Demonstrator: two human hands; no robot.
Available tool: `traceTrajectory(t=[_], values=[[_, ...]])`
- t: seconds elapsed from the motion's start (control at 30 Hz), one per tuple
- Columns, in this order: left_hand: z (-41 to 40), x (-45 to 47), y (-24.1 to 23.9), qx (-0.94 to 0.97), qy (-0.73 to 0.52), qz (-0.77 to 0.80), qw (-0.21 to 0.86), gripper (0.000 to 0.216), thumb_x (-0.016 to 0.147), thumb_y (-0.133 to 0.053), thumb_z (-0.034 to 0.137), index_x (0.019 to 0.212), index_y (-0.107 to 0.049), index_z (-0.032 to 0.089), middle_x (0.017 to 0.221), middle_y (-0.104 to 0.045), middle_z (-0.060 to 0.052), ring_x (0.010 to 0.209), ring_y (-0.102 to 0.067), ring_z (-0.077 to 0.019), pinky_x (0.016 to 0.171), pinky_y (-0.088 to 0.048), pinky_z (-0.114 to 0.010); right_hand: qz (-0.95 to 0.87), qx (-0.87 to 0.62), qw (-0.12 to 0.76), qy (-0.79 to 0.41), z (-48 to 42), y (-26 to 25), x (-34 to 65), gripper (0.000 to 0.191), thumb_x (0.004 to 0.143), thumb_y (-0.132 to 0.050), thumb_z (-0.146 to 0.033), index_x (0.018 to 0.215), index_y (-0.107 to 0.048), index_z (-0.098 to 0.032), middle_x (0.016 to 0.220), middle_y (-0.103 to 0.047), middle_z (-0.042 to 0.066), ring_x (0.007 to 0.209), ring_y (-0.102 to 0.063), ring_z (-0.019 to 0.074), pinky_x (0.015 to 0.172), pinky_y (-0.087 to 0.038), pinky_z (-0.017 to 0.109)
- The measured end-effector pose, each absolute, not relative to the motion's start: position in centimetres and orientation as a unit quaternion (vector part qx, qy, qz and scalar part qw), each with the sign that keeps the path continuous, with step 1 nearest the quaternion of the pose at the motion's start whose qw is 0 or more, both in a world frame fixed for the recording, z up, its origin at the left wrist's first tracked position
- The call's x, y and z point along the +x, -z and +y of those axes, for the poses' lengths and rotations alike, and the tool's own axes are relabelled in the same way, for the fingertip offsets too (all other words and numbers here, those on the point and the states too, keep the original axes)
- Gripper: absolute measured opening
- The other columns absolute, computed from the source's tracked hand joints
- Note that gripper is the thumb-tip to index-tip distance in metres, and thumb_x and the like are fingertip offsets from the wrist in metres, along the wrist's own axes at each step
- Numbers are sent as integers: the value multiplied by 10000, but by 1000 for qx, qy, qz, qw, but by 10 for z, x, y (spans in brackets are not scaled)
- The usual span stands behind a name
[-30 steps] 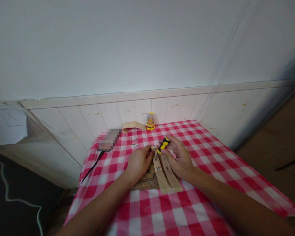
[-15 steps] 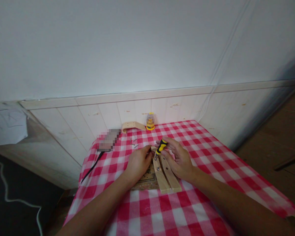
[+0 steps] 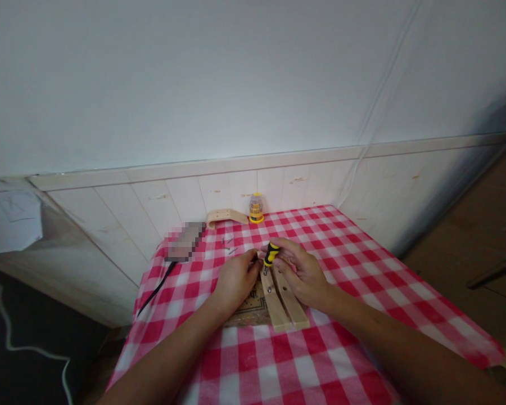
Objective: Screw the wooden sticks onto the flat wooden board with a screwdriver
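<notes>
Two pale wooden slats (image 3: pixel 283 301) lie side by side on a brown board (image 3: pixel 248 311), on a table with a red and white checked cloth (image 3: pixel 341 292). My right hand (image 3: pixel 301 273) is closed round a yellow and black screwdriver (image 3: pixel 270 254), its tip down on the far end of the left slat. My left hand (image 3: pixel 235 279) rests beside that end, fingertips pinched at the slat near the tip; what they hold is hidden.
Several loose screws (image 3: pixel 229 245) lie behind my hands. A curved wooden piece (image 3: pixel 225 216) and a small yellow bit holder (image 3: pixel 256 208) stand by the panelled wall. A blurred grey object (image 3: pixel 184 242) with a black cable (image 3: pixel 156 287) sits at the table's left.
My right hand has shifted the screwdriver slightly left and tipped it more upright over the slat end. My left hand stays in place.
</notes>
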State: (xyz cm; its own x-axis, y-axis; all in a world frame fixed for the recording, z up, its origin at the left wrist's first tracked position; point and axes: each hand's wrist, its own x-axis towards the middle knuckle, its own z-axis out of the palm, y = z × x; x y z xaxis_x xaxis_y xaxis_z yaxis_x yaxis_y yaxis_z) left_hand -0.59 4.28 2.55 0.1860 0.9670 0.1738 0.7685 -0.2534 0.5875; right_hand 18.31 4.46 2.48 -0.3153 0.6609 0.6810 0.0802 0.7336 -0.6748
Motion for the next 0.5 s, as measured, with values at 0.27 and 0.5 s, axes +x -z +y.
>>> traceTrajectory(t=[0.27, 0.5], values=[[44, -7, -22, 748, -259, 583, 182, 229, 983, -515, 256, 1122, -694, 225, 976, -806, -72, 878, -761, -241, 686, -453, -279, -758, -271, 555, -210, 48, -24, 184, 446, 996, -640, -269, 1435, -583, -329, 1275, -738, 74, 1090, -746, 220, 971, -619, 400], [43, -7, -25, 747, -256, 585, 185, 213, 991, -517, 273, 1093, -698, 225, 980, -802, -73, 880, -750, -235, 700, -449, -279, -751, -280, 566, -194, 50, -23, 182, 480, 981, -664, -252, 1446, -570, -322, 1263, -743, 70, 1079, -747, 213, 962, -617, 371]])
